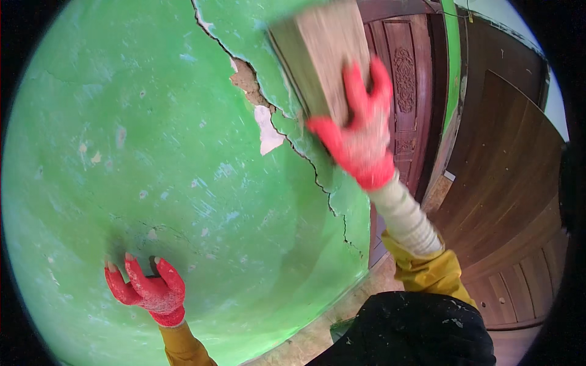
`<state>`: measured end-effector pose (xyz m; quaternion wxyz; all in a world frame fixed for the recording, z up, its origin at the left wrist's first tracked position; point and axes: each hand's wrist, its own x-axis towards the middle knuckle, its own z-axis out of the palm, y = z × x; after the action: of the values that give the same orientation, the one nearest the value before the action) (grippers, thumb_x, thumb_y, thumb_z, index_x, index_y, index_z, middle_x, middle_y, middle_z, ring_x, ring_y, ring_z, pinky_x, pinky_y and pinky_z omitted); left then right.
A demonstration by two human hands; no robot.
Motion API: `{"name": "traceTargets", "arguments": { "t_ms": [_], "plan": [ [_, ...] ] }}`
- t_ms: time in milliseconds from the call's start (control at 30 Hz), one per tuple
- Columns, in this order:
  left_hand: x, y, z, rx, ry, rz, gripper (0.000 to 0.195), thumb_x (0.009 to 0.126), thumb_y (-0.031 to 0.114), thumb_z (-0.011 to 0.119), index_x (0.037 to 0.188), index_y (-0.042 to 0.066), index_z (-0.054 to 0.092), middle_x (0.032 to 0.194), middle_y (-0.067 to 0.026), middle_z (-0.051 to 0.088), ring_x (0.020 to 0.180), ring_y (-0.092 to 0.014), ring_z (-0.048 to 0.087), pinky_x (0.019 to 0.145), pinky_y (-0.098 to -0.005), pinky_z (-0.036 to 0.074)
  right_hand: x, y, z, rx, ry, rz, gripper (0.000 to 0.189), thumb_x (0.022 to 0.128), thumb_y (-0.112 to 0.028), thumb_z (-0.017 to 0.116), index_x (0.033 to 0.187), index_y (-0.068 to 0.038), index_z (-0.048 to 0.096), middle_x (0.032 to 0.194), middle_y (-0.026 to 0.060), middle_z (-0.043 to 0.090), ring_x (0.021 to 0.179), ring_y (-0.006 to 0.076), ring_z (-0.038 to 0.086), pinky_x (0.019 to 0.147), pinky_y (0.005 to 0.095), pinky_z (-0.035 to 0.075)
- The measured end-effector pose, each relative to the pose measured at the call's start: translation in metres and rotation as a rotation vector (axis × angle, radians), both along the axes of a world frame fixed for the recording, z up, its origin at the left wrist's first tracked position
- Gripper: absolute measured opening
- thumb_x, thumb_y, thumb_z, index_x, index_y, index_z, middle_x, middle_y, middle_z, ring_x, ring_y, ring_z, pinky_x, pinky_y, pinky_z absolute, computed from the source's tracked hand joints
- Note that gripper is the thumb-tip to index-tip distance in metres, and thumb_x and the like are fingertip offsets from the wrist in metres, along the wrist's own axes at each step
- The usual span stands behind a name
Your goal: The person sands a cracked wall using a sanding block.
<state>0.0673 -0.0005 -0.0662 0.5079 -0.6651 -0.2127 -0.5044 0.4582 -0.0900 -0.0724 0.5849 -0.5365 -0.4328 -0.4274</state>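
Observation:
My left hand (pixel 149 283), in a red fingerless-tipped glove dusted white, rests with spread fingers at the green plastered wall (pixel 151 183) at lower left and holds nothing. My right hand (pixel 361 128), gloved the same way and blurred, lies with fingers spread over a flat pale wooden board (pixel 327 59) at the wall's right side, near the top. Whether it grips the board or its thumb reaches behind cannot be told. Left of the board, a jagged crack (pixel 316 174) runs down the wall, with brown material bared in a broken patch (pixel 247 78) and white plaster (pixel 268 130) below it.
A carved reddish wooden door (pixel 405 82) stands beyond the wall's right edge. Large dark wooden panels (pixel 508 169) fill the right side. The floor (pixel 302 345) shows along the wall's foot, with a green object (pixel 341 328) partly hidden by my dark, paint-flecked clothing.

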Motion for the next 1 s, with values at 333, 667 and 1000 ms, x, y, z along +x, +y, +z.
{"name": "traceTargets", "arguments": {
  "t_ms": [333,667,1000],
  "plan": [
    [0.016,-0.003,0.003,-0.037,0.039,-0.064,0.056,0.084,0.009,0.065,0.137,-0.002,0.049,0.143,-0.0256,0.034,0.132,-0.041,0.037,0.108,-0.0504,0.034,-0.004,-0.015,-0.191,-0.192,0.026,0.089,0.107,0.054,-0.037,0.09,0.146,-0.021,0.039,0.147,0.0356,0.024,0.132,0.0573,0.033,0.104,0.0616,0.038],
    [0.01,-0.004,0.001,-0.018,-0.002,-0.026,0.05,0.083,0.012,0.064,0.131,0.0,0.054,0.14,-0.0253,0.039,0.128,-0.044,0.04,0.103,-0.0565,0.039,-0.005,-0.011,-0.154,-0.107,0.039,0.068,0.106,0.05,-0.033,0.091,0.142,-0.015,0.042,0.146,0.0341,0.026,0.13,0.0555,0.036,0.102,0.0605,0.04],
    [0.016,-0.002,0.0,-0.022,0.023,-0.04,0.049,0.083,0.012,0.065,0.13,0.0,0.055,0.138,-0.0246,0.041,0.126,-0.044,0.041,0.102,-0.056,0.04,0.004,-0.01,-0.063,-0.084,-0.011,0.038,0.095,0.05,-0.031,0.089,0.135,-0.012,0.051,0.142,0.0342,0.033,0.125,0.0528,0.042,0.1,0.0578,0.042]
  ]
}}
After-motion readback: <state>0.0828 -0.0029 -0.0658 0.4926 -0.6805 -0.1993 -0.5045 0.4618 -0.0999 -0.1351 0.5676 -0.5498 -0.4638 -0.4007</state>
